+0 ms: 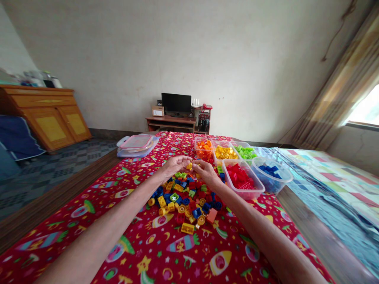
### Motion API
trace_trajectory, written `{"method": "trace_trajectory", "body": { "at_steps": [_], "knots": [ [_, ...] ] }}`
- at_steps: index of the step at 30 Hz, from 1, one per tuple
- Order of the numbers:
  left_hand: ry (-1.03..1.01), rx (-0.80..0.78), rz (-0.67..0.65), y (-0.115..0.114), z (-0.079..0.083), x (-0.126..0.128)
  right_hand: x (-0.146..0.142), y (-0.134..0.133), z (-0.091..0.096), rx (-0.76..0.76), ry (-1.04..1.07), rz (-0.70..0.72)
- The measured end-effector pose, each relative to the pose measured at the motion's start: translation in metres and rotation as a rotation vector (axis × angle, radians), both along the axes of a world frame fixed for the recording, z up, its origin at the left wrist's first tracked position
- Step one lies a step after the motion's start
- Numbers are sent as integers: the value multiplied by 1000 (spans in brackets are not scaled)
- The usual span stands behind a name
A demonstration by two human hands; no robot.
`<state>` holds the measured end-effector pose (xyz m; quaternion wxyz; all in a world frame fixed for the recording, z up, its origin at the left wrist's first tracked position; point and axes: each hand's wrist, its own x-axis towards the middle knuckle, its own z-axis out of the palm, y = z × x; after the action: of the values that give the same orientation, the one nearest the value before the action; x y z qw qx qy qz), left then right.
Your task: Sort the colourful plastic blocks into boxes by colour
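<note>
Head view — left hand (175, 165), right hand (206, 170) nearly closed — pinching 1 yellow block (188, 166).

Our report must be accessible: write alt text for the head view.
A person's left hand and right hand are close together, a small yellow block at their fingertips, over a pile of multicoloured blocks on a red patterned tablecloth. Five tubs of colour-sorted blocks stand on the right, stacked lids on the left, a monitor beyond.

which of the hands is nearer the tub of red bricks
Right. The right hand is just left of the tub of red bricks; the left hand is farther left, past the right hand.
</note>
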<state>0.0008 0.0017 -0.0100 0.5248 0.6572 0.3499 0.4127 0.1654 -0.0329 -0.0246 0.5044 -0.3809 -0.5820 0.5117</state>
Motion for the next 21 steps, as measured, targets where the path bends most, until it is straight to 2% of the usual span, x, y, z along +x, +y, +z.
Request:
{"method": "trace_trajectory", "body": {
  "at_steps": [4,10,16,21],
  "knots": [
    [38,24,-16,-2,0,2,-3,1,-2,89,-147,-40],
    [45,43,-49,-5,0,4,0,-5,2,298,-390,-217],
    [63,43,57,6,-8,-2,5,-8,14,392,-540,-183],
    [56,67,92,15,-16,-9,18,-9,27,456,-634,-123]
  ]
}}
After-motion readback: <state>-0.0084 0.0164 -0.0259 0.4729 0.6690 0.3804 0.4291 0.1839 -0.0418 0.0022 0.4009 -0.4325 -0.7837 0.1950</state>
